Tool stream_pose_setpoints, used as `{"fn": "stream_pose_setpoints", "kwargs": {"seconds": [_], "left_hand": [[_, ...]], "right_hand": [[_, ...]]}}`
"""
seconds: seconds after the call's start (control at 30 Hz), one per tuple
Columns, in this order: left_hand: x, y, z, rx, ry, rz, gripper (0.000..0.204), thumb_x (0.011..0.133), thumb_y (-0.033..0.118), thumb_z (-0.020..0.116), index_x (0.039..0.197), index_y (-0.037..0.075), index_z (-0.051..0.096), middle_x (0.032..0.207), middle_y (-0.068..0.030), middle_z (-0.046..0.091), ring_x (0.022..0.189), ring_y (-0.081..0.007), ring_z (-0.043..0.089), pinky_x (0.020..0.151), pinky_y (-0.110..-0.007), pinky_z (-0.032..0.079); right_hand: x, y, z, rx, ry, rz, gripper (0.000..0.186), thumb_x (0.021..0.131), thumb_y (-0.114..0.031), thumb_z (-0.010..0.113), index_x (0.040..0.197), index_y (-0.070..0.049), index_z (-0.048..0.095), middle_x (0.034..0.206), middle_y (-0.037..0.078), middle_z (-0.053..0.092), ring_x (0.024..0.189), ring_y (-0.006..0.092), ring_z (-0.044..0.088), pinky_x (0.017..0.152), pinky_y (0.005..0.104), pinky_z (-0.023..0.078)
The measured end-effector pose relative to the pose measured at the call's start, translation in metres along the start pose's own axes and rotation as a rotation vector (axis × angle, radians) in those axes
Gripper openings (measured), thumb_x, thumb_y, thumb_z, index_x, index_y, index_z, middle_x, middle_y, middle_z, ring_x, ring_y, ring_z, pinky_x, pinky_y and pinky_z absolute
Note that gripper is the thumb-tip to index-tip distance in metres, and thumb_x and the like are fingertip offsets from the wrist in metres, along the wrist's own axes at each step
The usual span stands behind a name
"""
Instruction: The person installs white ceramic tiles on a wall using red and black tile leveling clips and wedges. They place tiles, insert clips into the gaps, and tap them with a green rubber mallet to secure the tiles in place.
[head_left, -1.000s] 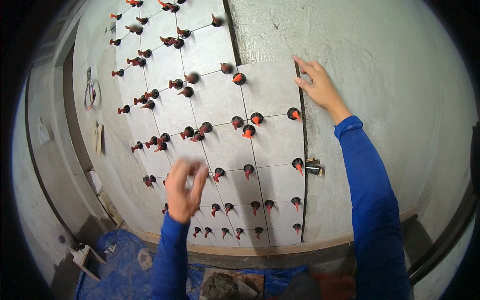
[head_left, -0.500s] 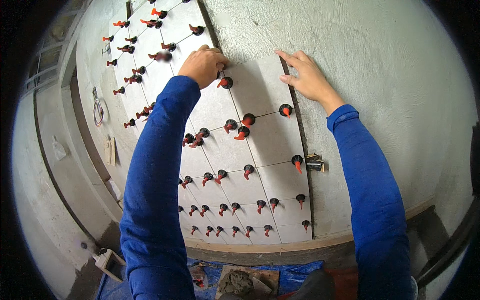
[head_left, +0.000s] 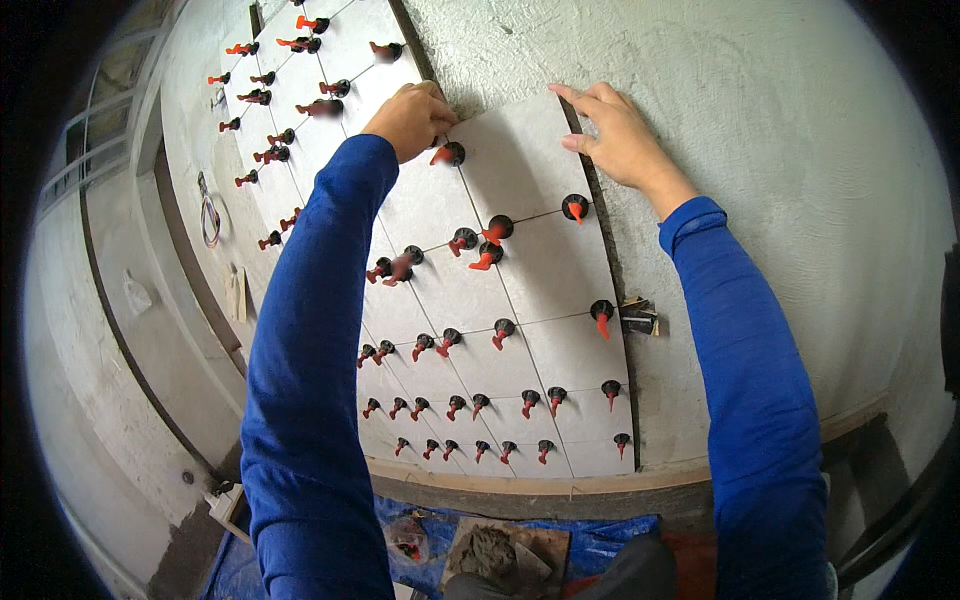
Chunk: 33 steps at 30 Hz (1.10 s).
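Light grey wall tiles cover much of the wall, and the uppermost tile of the right column lies between my hands. My left hand is closed at its upper left corner, fingers bent; what they pinch, if anything, is hidden. Just below that hand sits a tile levelling clip with a red handle and black round base. My right hand is open at the tile's upper right corner, index finger stretched along the top and thumb near the side edge. Another red-handled levelling clip sits lower on the right edge.
Rough grey plaster spreads right of the tiles. A wall box with a dark opening is beside the right column. Below, a wooden batten runs under the tiles. A board with mortar lies on a blue tarp. Cables hang at left.
The view has shifted slightly, so the lower tiles appear a little higher and further right. Both hands stay at the same tile's upper corners.
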<state>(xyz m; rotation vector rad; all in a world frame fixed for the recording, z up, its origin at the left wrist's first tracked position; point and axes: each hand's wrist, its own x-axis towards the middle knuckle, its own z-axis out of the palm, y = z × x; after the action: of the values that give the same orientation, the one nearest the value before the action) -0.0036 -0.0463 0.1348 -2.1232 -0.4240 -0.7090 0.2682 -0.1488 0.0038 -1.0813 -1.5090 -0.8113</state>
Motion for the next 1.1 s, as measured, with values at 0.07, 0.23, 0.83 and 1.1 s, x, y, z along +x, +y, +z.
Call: {"fn": "stream_pose_setpoints", "kwargs": {"seconds": [0.07, 0.23, 0.83, 1.1], "left_hand": [[0.001, -0.001, 0.001, -0.017, -0.010, 0.002, 0.018, 0.093, 0.010, 0.070, 0.107, 0.006, 0.081, 0.106, -0.0125, 0.067, 0.106, -0.0309, 0.061, 0.098, -0.039, 0.051], [0.003, -0.001, 0.003, 0.067, 0.031, 0.027, 0.021, 0.092, 0.013, 0.072, 0.109, 0.010, 0.083, 0.108, -0.0116, 0.071, 0.105, -0.0304, 0.063, 0.097, -0.040, 0.054], [-0.004, -0.010, 0.011, -0.052, 0.093, 0.071, 0.023, 0.095, 0.020, 0.068, 0.107, 0.006, 0.082, 0.110, -0.0139, 0.073, 0.109, -0.0286, 0.064, 0.098, -0.038, 0.054], [-0.001, -0.017, 0.007, 0.145, 0.054, 0.274, 0.025, 0.097, 0.019, 0.065, 0.108, 0.002, 0.079, 0.108, -0.0146, 0.069, 0.106, -0.0310, 0.063, 0.094, -0.037, 0.054]], "right_hand": [[0.000, -0.001, -0.001, 0.005, -0.010, 0.011, 0.066, 0.090, -0.022, 0.078, 0.151, -0.029, 0.054, 0.130, 0.011, 0.057, 0.125, 0.0324, 0.053, 0.111, 0.0427, 0.045], [0.000, -0.001, -0.002, -0.003, -0.013, 0.004, 0.066, 0.091, -0.022, 0.077, 0.152, -0.029, 0.053, 0.128, 0.011, 0.058, 0.124, 0.0324, 0.055, 0.110, 0.0429, 0.046], [-0.001, 0.010, 0.004, -0.052, 0.045, -0.082, 0.066, 0.090, -0.026, 0.077, 0.152, -0.027, 0.053, 0.124, 0.014, 0.060, 0.120, 0.0338, 0.058, 0.106, 0.0443, 0.048], [0.001, 0.008, 0.001, -0.040, 0.034, -0.088, 0.066, 0.089, -0.026, 0.077, 0.151, -0.026, 0.055, 0.123, 0.015, 0.061, 0.120, 0.0349, 0.058, 0.106, 0.0445, 0.048]]}}
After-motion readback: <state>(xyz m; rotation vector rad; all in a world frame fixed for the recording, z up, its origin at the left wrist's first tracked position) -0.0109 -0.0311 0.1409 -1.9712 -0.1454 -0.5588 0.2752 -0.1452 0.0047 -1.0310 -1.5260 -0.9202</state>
